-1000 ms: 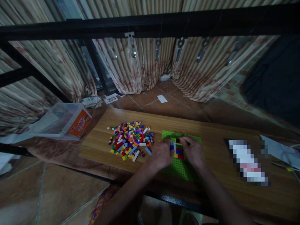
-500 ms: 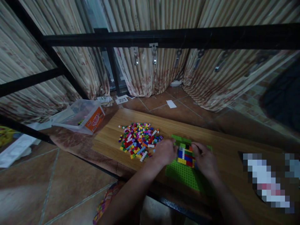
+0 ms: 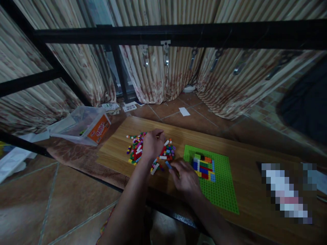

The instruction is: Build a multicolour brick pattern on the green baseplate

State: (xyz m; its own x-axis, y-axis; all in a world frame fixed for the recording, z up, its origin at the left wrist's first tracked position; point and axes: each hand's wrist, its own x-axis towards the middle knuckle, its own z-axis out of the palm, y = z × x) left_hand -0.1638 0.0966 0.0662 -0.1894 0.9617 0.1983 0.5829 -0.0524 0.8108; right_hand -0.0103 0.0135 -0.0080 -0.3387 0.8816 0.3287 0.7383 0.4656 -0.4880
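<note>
A clear plastic tub (image 3: 84,124) is lying tipped on its side left of the wooden desk (image 3: 245,170), a few small bricks showing inside. The left hand (image 3: 152,144) is resting on the loose brick pile (image 3: 150,153), fingers curled, grip unclear. The right hand (image 3: 185,177) is lying beside the studded green baseplate (image 3: 222,183), fingers loose, reaching toward a blue brick (image 3: 168,165). Stacked bricks (image 3: 203,166) are sitting on the baseplate.

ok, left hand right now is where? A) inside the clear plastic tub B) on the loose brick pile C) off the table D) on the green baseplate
B: the left hand rests on top of the loose brick pile, to the left of the green baseplate.
</note>
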